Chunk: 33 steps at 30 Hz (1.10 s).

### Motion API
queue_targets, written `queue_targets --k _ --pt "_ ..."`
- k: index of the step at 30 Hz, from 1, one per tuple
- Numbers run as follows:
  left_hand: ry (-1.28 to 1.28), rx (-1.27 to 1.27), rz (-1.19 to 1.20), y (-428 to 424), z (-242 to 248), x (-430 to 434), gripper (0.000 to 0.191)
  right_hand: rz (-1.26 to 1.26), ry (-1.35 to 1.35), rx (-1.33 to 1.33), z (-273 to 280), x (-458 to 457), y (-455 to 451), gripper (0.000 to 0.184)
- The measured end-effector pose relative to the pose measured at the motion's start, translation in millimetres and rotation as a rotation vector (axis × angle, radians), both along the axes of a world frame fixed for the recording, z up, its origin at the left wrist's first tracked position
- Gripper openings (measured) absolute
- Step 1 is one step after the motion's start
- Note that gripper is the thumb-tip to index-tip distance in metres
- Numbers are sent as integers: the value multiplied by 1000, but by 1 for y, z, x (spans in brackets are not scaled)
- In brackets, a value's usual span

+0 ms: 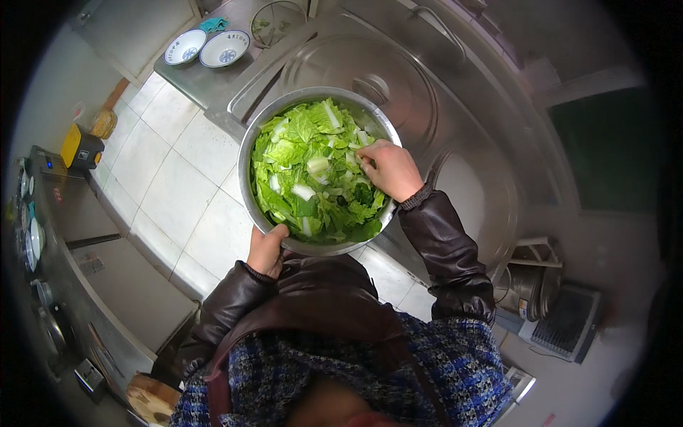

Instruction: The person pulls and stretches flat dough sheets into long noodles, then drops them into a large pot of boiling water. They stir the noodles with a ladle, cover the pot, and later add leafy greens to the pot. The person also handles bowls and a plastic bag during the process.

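A round stainless-steel bowl (245, 200) is heaped with chopped leafy greens (299, 139), pale stem pieces lying among the leaves. My left hand (267, 251) grips the near-left rim, thumb on top and the other fingers out of sight beneath. Reaching over the right rim, my right hand (392, 168) has its curled fingertips on the greens, at a whitish stem piece. Its palm side is hidden. Dark glossy sleeves cover both my forearms. The bowl is held in front of my body, by the edge of a metal sink counter.
Behind the bowl lies a large round metal lid or basin (384, 58); a pale round basin (459, 192) sits to the right. Two patterned bowls (225, 49), a teal cloth (214, 24) and a wire basket (277, 24) occupy the far counter. Left are a tiled floor (176, 181) and steel counter (101, 299).
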State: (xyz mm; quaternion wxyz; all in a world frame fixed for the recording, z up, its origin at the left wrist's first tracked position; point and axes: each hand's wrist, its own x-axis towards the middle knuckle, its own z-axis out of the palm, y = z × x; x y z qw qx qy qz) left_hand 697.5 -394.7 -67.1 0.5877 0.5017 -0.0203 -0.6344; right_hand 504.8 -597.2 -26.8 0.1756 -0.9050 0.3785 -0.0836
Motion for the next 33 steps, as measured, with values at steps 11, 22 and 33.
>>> queue_targets --k 11,22,33 --pt "33 111 53 -12 31 -2 40 147 -69 -157 8 18 14 12" --pt "31 291 42 -23 49 -9 42 -110 -123 117 39 -9 -16 14" --pt "63 289 182 -31 55 -25 47 144 -184 256 11 23 -43 17"
